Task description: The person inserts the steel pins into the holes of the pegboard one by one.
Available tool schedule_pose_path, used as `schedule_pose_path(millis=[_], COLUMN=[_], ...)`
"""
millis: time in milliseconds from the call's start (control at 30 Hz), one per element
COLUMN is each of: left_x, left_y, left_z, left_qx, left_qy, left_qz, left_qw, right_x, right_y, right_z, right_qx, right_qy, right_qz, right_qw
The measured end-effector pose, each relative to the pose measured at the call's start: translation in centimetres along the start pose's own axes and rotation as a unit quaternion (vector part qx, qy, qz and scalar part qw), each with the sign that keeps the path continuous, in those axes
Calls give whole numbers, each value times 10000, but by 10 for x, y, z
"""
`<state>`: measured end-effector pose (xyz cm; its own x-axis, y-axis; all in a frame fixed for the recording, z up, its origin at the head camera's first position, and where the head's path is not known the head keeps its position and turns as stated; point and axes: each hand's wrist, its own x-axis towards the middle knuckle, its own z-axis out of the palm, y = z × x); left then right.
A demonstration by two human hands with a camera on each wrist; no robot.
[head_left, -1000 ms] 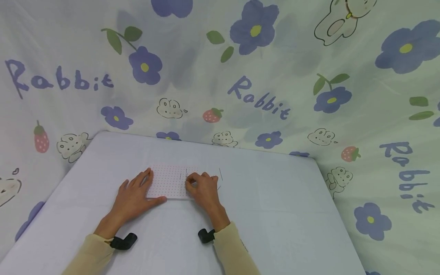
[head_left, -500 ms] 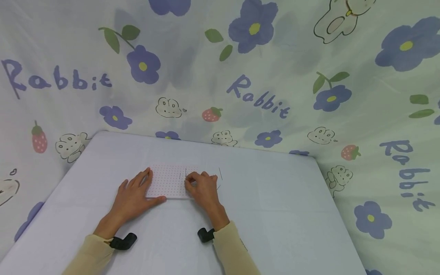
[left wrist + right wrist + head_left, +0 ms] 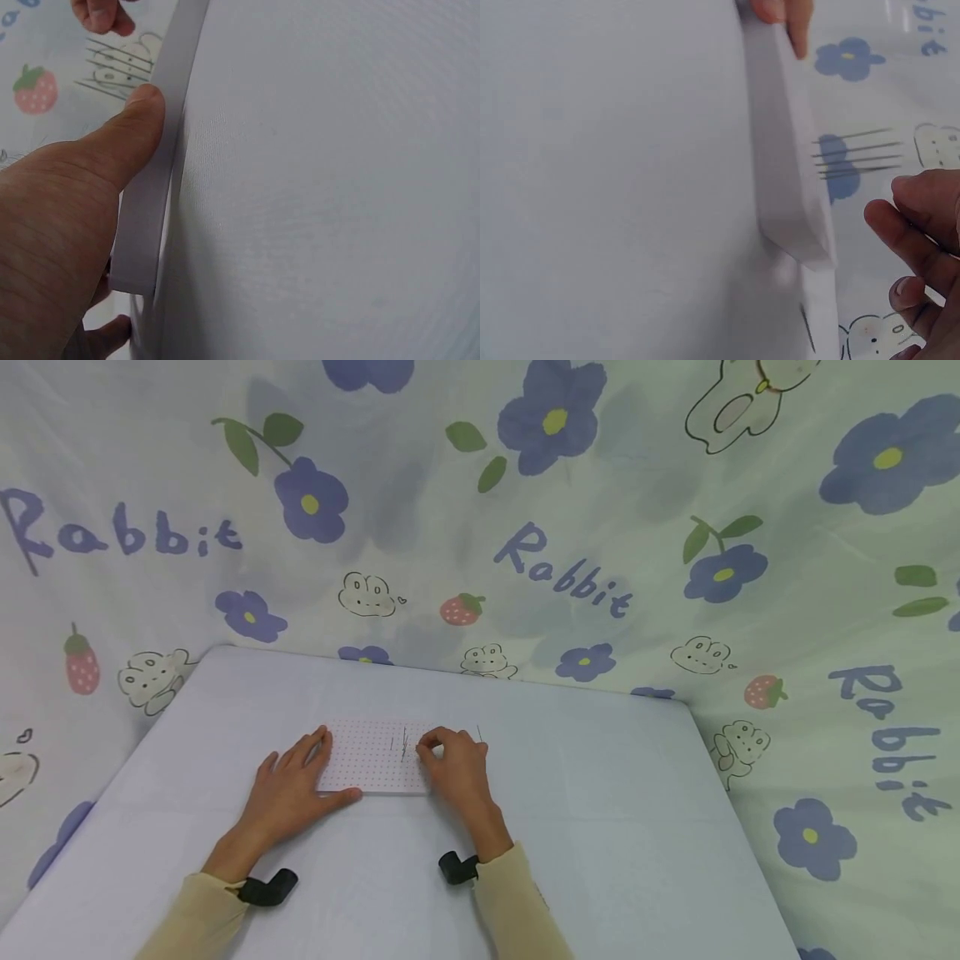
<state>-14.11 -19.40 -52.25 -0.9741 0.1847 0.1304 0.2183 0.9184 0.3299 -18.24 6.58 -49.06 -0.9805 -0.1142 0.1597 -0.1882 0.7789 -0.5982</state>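
A white board [image 3: 363,768] printed with rows of small dots lies on the table. Several thin dark needle-like rods [image 3: 859,160] stand upright from its right half, side by side. My left hand [image 3: 288,793] steadies the board's near left corner, straight fingers along the left side and thumb on the front edge. Just right of the standing rods is my right hand [image 3: 459,770], thumb and index tips close together over the board's right part. In the right wrist view its fingers are loosely bent, apart from the rods, with nothing visible between them.
A loose dark rod [image 3: 481,734] shows on the table beyond my right hand. The white table [image 3: 600,827] ends at the back against a curtain [image 3: 420,527] printed with flowers and rabbits. A dark wrist camera mount [image 3: 270,887] sticks out beside my left wrist.
My right hand has come away from the standing rods and moved right, uncovering more of them. It now hides one of the loose rods at the right. The left hand stays in place.
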Motion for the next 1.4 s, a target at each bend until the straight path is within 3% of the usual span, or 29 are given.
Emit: schedule_pose_path(millis=[333, 600, 900, 1400], left_x=[1, 0, 1, 1], left_y=[1, -1, -2, -3], left_z=[-3, -2, -2, 0], left_qx=[-33, -42, -42, -57], left_qy=[-18, -49, 11, -35], left_qz=[19, 26, 44, 18], left_qw=[10000, 10000, 10000, 10000], right_x=[13, 29, 35, 32], right_y=[22, 45, 65, 63], right_z=[-25, -24, -16, -15], right_qx=[1258, 983, 459, 106], right_qy=[457, 539, 567, 602], right_qz=[655, 1381, 1823, 1748], right_qw=[9888, 9841, 9805, 9827])
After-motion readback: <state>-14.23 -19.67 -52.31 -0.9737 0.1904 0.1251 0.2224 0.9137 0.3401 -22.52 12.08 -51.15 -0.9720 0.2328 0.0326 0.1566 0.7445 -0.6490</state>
